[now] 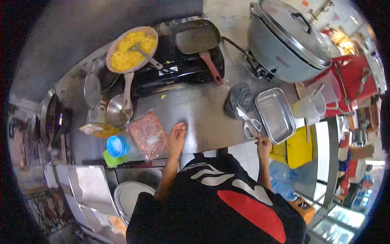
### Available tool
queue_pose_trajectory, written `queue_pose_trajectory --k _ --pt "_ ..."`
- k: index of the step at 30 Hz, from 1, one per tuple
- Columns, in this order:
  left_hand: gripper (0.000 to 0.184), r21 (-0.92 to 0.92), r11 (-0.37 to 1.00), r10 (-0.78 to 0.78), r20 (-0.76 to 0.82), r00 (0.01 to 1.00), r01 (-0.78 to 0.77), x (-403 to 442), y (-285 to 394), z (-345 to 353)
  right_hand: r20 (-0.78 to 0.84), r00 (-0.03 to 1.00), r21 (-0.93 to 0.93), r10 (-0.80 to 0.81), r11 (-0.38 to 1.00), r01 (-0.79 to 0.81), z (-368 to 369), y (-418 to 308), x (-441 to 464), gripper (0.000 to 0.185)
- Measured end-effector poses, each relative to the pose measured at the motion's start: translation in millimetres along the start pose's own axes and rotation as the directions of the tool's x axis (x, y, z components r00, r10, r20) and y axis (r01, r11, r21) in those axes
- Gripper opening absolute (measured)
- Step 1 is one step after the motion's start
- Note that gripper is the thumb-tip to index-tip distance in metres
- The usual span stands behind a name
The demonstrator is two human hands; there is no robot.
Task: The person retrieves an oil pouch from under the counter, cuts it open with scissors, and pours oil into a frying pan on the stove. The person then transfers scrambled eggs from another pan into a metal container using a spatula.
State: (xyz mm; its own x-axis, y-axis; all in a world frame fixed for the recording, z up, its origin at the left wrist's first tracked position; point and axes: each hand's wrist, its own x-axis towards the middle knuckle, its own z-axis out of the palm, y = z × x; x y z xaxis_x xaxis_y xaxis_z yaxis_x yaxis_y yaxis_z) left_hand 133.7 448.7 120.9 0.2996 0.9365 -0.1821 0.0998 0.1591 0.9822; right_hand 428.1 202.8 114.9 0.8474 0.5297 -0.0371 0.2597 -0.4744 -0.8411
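Note:
My left hand [177, 133] is over the steel counter [203, 122], loosely curled with nothing visible in it. Just left of it lies a flat, clear-wrapped pack of reddish ground meat [148, 135] with a small label. My right hand [264, 143] is at the counter's front edge, its fingers closed at the handles of a pair of scissors [248, 121]. The blades point away from me, toward a crumpled dark plastic bag [239, 99]. A rectangular metal tray [276, 115] stands right of the scissors.
A pan of yellow scrambled egg [132, 49] with a spatula and a grill pan [198, 38] sit on the black stove [162, 77]. A large rice cooker [288, 40] stands at back right, plastic jugs [315, 106] beside the tray. Left are a metal bowl [119, 110] and blue cup [117, 146].

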Motion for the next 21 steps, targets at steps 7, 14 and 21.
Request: queue_pose_trajectory --k 7,14,21 --pt "0.023 -0.165 0.976 -0.149 -0.023 0.989 0.144 -32.3 -8.6 46.3 -0.137 0.963 -0.292 -0.231 0.939 0.184 -45.9 23.8 23.8 0.016" --pt "0.03 -0.014 0.973 -0.228 0.071 0.971 0.229 -85.4 -28.5 68.5 -0.641 0.767 -0.368 0.015 0.871 -0.325 -105.8 120.4 76.8 0.033" --pt "0.028 0.009 0.969 -0.245 0.109 0.963 0.246 -96.2 -18.1 106.2 -0.246 0.876 0.333 0.414 0.885 -0.325 -99.4 205.7 83.9 0.023"
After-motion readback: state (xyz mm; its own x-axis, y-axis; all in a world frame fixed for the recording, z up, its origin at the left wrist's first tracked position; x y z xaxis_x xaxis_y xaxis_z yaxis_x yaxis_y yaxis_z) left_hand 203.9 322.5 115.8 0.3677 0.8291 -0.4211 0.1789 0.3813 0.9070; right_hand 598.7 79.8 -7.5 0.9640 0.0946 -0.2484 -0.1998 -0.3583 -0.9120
